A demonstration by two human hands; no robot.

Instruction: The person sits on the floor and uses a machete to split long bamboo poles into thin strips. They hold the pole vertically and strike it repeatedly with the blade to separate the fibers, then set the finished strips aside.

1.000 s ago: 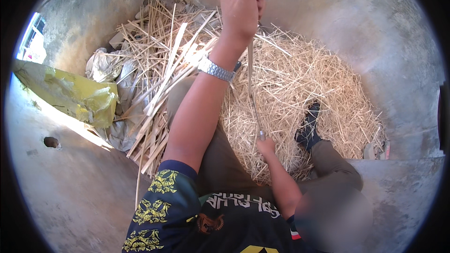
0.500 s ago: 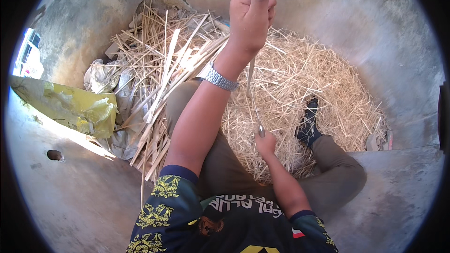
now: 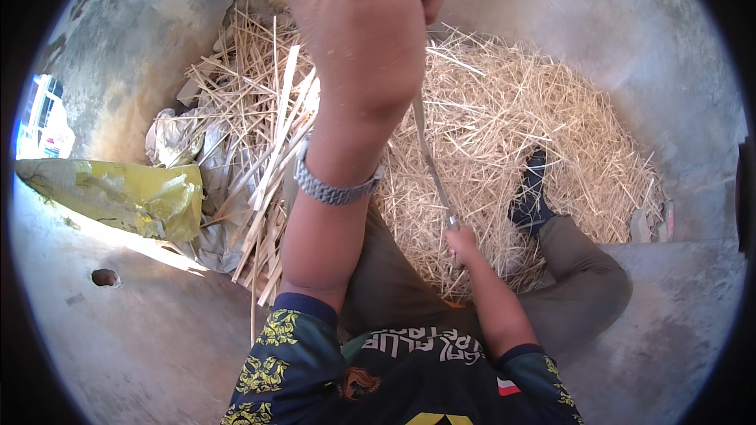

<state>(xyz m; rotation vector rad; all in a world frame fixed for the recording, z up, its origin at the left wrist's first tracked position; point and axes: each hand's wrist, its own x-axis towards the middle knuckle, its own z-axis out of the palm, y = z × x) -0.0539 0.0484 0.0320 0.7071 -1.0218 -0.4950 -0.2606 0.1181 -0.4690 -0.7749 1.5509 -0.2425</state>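
Observation:
My left hand, with a metal-banded watch on its wrist, is raised close to the view at the top. Its fingers are curled closed, partly cut off by the upper edge, and what they hold cannot be made out. Lower down, my right hand grips the handle of a long, narrow knife. The blade points up and away, its far end passing behind my left wrist. Beneath both hands lies a heap of pale, thin shavings.
Split bamboo-like strips are piled left, by crumpled sacking and a torn yellow sheet. My legs are folded, my dark-covered foot resting on the shavings. A curved concrete wall rises around, with a round hole at left.
My left hand has come up closer to the view and slightly left, now looking larger. My right hand, holding the knife, has shifted a little right and down, and more of the blade shows.

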